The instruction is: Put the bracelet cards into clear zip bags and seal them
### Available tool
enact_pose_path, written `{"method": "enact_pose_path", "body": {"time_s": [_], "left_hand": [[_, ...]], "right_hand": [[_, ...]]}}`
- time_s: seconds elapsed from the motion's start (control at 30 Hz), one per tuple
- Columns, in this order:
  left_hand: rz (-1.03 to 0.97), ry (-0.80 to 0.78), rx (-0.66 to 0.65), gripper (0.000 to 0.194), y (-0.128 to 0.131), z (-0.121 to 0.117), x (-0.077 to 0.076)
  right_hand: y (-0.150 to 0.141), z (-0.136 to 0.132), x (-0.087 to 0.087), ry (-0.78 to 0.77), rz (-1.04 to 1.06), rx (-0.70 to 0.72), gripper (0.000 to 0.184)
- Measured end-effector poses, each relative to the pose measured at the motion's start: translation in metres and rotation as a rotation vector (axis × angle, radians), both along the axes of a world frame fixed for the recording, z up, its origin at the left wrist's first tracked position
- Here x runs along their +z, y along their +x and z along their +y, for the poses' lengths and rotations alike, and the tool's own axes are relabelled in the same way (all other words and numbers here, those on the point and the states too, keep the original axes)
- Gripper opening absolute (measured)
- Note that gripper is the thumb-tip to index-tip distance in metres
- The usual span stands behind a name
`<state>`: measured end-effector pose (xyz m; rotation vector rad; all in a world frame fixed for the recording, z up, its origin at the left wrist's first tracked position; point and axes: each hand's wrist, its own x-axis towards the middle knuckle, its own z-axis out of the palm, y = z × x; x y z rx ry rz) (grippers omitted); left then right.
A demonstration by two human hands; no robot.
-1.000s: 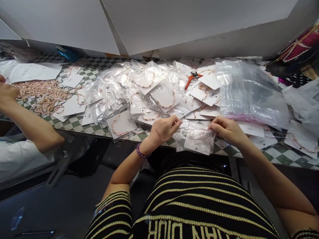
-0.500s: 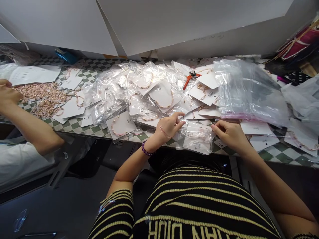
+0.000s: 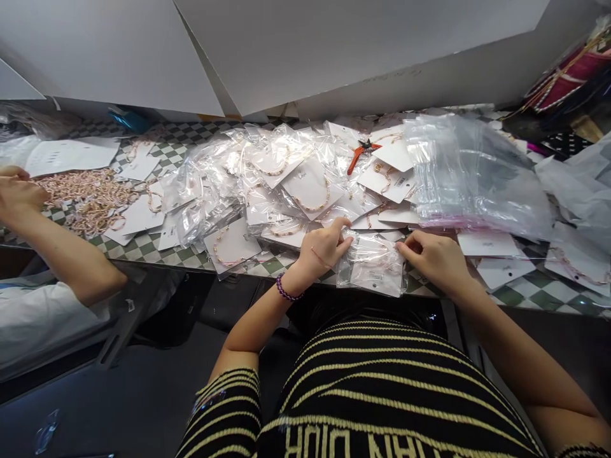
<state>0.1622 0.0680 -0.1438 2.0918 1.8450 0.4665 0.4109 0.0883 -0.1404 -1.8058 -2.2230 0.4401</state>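
Two hands grip one clear plastic bag [image 3: 371,264] holding a white card at the front edge of the checkered table [image 3: 544,296]: the left hand [image 3: 323,248] pinches its left side, the right hand [image 3: 432,257] its right, those fingers [image 3: 403,245] reaching further onto it than earlier.

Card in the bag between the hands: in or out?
In: the white card shows through the clear plastic bag, which lies between the left hand and right hand.

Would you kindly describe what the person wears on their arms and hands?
The left hand has a thin red cord and a purple beaded bracelet at the wrist; the right hand wears nothing. The short sleeves are black with cream stripes.
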Motion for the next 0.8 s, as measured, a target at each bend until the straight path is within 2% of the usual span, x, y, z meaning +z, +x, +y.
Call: {"method": "enact_pose_path", "body": {"time_s": [0.1,0.2,0.3,0.4,0.5,0.63,0.73,0.8], "left_hand": [[0.052,0.036,-0.019,0.028,0.0,-0.002,-0.001],[0.042,0.213,-0.066,0.03,-0.003,-0.003,-0.004],[-0.104,0.434,-0.153,0.028,-0.007,-0.003,0.0],[-0.293,0.515,-0.293,0.021,-0.007,-0.005,0.01],[-0.364,0.439,-0.47,0.026,-0.003,-0.009,0.018],[-0.279,0.276,-0.654,0.054,0.006,-0.015,0.014],[-0.215,0.154,-0.644,0.085,0.011,-0.023,0.003],[-0.156,0.074,-0.628,0.097,0.011,-0.025,-0.006]], "right_hand": [[0.001,-0.001,-0.002,0.025,-0.011,0.01,0.026],[0.003,-0.005,-0.003,0.125,0.02,0.05,0.028],[0.005,-0.01,-0.001,0.297,0.056,0.137,0.023],[0.005,-0.015,0.005,0.463,0.05,0.247,0.019],[0.004,-0.017,0.012,0.547,0.066,0.353,0.02],[0.003,-0.019,0.015,0.51,0.137,0.508,0.034],[0.005,-0.022,0.009,0.432,0.072,0.647,0.051],[0.006,-0.021,0.0,0.382,0.0,0.725,0.055]]}}
